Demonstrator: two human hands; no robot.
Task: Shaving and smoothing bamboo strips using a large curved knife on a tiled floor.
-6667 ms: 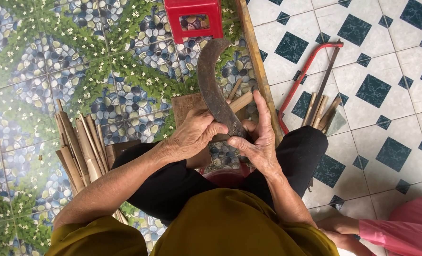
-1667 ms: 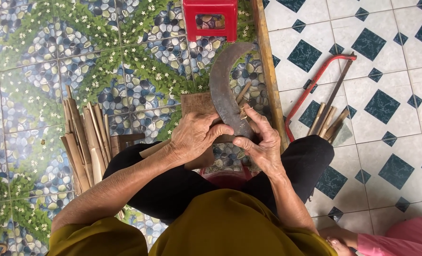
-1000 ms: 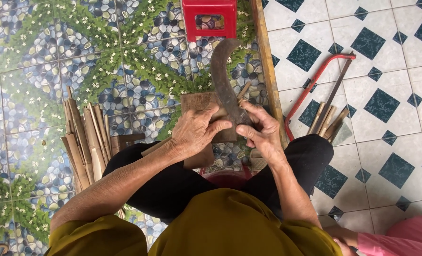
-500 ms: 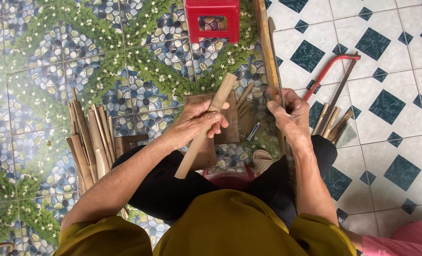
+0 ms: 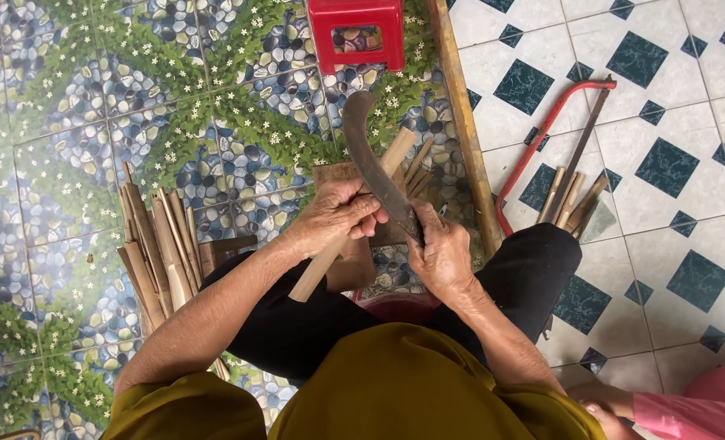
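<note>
Two hands worked close together over the person's lap. The left hand was closed around a long bamboo stick, which ran slantwise from near the left knee up toward the wooden block on the floor. The right hand gripped the handle of a curved knife, its dark blade rising up and to the left, crossing over the stick just beyond the left hand's fingers. The blade appeared to touch the stick there, though the exact contact could not be told.

Several more split bamboo pieces lay on the block beside the blade. A bundle of bamboo slats rested on the patterned floor tiles to the person's left. A red plastic stool stood beyond the block, and a long wooden pole lay along the seam between the two tile patterns. To the right, a red-framed saw lay on the white tiles with some short bamboo sticks just beside it.
</note>
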